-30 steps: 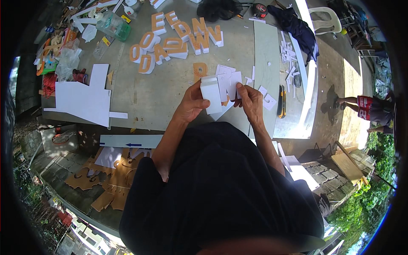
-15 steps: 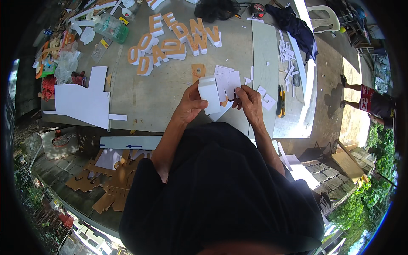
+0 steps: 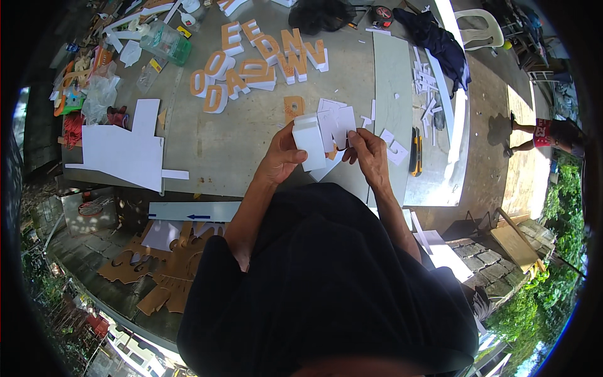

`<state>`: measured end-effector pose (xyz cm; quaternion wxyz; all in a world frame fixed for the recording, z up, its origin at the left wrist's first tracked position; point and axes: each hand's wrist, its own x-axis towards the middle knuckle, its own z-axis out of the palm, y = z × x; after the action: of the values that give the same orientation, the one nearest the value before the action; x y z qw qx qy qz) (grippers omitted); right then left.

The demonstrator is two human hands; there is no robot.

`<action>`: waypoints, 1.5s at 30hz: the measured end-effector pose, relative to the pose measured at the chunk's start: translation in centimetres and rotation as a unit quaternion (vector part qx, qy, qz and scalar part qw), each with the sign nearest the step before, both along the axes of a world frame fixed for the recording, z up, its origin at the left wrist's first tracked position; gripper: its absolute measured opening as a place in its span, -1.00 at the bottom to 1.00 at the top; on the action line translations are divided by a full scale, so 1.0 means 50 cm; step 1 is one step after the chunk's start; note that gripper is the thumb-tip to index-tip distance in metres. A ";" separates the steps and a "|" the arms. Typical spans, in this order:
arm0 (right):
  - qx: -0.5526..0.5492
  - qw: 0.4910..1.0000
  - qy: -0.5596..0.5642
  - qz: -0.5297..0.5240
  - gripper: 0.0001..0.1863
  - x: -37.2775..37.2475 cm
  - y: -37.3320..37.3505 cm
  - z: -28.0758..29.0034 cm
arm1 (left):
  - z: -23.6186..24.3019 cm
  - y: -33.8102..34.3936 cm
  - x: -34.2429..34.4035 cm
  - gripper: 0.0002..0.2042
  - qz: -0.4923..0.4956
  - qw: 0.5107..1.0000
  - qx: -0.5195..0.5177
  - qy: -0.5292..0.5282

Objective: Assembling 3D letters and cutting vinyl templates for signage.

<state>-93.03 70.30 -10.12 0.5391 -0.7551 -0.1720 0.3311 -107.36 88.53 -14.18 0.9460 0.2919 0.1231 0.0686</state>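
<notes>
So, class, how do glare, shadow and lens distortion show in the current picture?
Head view: glare bleaches the tabletop near its right edge, which bows outward; head view again: a shadow darkens the floor beside a person at far right.

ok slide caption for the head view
The left hand holds a thick white block, the right hand a thin white card, with orange-faced white letters beyond.
</notes>
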 end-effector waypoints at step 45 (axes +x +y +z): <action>0.059 0.890 -0.388 0.232 -0.11 -0.067 0.049 0.055 | -0.004 -0.009 -0.006 -0.26 0.058 0.993 -0.106 0.005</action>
<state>-96.37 72.76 -7.40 0.3808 -0.7291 -0.5565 0.1171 -107.66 88.07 -14.37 0.9653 0.1827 0.1516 0.1086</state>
